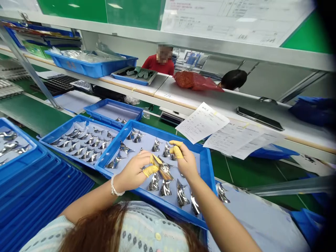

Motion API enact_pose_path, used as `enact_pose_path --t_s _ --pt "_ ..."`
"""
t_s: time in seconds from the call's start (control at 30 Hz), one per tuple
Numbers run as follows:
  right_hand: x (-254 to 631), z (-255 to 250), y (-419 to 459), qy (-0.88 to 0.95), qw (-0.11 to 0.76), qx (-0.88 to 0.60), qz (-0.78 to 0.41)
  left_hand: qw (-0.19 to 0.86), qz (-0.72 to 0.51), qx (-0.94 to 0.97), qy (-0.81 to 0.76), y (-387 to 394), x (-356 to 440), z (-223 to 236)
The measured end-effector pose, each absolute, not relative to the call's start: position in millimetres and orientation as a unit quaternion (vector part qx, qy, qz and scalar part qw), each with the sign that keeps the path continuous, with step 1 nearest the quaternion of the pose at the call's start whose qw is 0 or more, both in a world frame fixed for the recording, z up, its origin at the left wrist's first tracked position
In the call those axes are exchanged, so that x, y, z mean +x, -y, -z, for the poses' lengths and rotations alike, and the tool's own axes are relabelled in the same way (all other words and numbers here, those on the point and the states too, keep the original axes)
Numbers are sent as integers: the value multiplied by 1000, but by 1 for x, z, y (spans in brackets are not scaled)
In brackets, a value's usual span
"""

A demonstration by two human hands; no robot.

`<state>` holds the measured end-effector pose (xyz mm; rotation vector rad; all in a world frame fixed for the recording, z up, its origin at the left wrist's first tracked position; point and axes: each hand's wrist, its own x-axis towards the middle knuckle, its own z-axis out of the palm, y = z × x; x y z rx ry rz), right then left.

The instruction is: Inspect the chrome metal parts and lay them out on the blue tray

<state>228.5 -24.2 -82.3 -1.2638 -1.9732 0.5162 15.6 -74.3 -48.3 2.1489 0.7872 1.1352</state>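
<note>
Nearest, at bottom of view: person's long brown hair (91, 229) and patterned top (151, 232), both arms reaching forward. On L wrist, white bead bracelet (114, 186). L hand (132, 172), yellow finger cots (151, 170) on fingers, in narrow pinch on shiny curved metal piece (162, 168), piece lifted just above blue tray (168, 206). R hand (185, 160), also w/ yellow finger cots (176, 151), fingers narrow and bent, just beside top of same piece; whether touching or holding, cannot tell.

Under hands, approx a dozen similar metal pieces (160, 187) lying apart on pale lining of tray. L of it, stack of empty-looking blue trays (39, 196), plus second tray (65, 127) w/ neat rows of pieces. Beyond, third tray (112, 111) w/ only few pieces at near end.

R of hands, one loose piece (222, 193) on pale sheet (252, 218). Further, papers w/ printed tables (202, 122) on table edge, phone (259, 118) on white shelf (210, 94).

Farthest: blue tray w/ foil bags (90, 64), tray w/ green items (133, 75), red bag (194, 80), co-worker in red shirt (157, 65), dark hair of another person (234, 79).
</note>
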Motion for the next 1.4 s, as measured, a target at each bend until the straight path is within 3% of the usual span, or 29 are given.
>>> enact_pose_path --t_s 0.17,0.93,1.4 --pt "207 57 87 751 439 -376 -320 257 -430 814 -294 87 14 39" --pt "202 40 125 815 451 -356 -77 310 -452 802 -238 99 15 32" --pt "195 38 120 822 423 -354 -142 325 -455 786 -263 98 15 37"
